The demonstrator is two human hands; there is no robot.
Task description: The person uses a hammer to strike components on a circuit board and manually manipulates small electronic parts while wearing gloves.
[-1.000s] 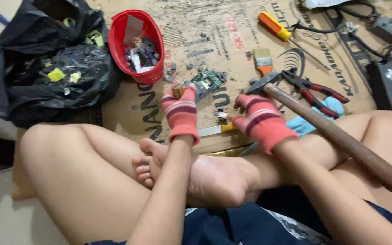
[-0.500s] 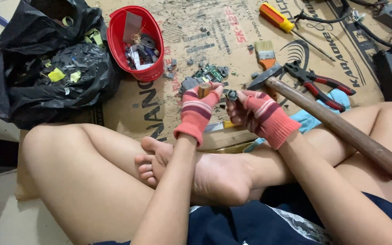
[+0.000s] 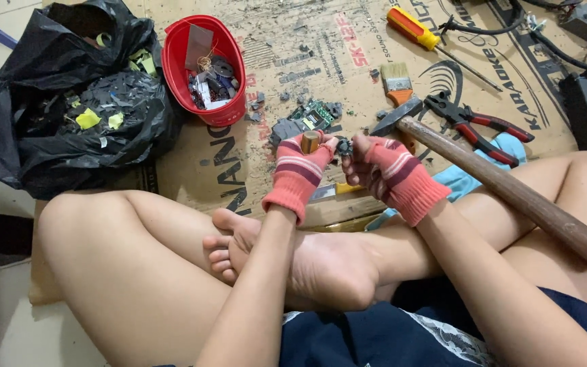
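Dark part (image 3: 345, 146) between gloved fingers (image 3: 358, 166)

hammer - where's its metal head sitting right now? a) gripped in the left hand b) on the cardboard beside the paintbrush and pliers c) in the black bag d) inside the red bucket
b: the hammer has its metal head down on the cardboard, between the paintbrush and the red-handled pliers, while its wooden handle runs back over the person's leg; neither gloved hand grips it.
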